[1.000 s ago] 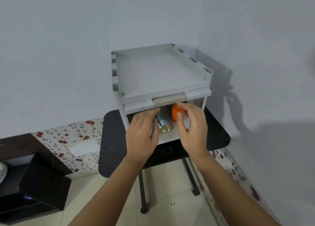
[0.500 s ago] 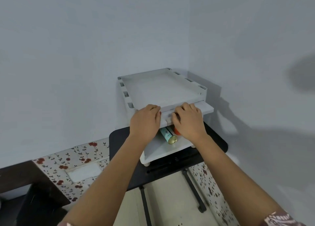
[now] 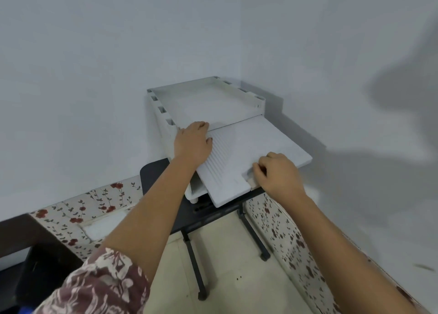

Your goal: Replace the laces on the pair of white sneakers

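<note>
On the black table (image 3: 154,178), far corner of the room: one white storage unit (image 3: 161,109), open tray on top. Item two: its ribbed panel (image 3: 256,147), lying flat and reaching toward us, overhanging the table's near edge. Our left hand (image 3: 192,145) braced the unit's near-left corner, fingers curled over the tray's front rim. Our right hand (image 3: 277,176) gripped the panel's near edge, fingers curled round it. White sneakers: out of view; we could not tell their place.

Nothing to read here: the drawer unit (image 3: 208,105) is bare white plastic, its front panel (image 3: 258,147) shows only moulded ribs, and the sleeve (image 3: 102,287) carries a print without lettering.
</note>
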